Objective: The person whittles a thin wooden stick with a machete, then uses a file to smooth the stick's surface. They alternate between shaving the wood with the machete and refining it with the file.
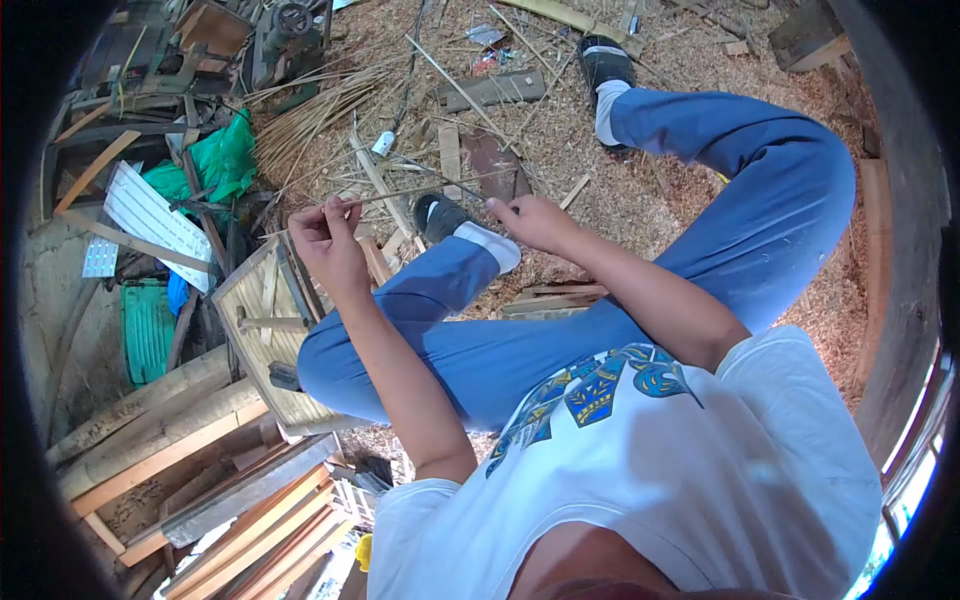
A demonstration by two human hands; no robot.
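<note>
My left hand [330,245] is raised at the left, with thumb and fingers pinching one end of a thin pale wooden strip [420,189]. The strip stretches rightward across the space between my hands. My right hand [538,222] is closed around a slim dark tool that looks like a knife [455,185]; its narrow length points up and left, near the strip. The grip hides most of its handle. Below my left hand stands a wooden box-like piece [270,330] with a hammer-like handle lying on it.
Wood shavings cover the ground [690,190]. A bundle of thin strips [320,110] lies at the upper left, near a white cylindrical object [383,143] and green plastic sheeting [222,160]. Stacked planks [260,530] fill the lower left. A timber block [808,35] sits upper right.
</note>
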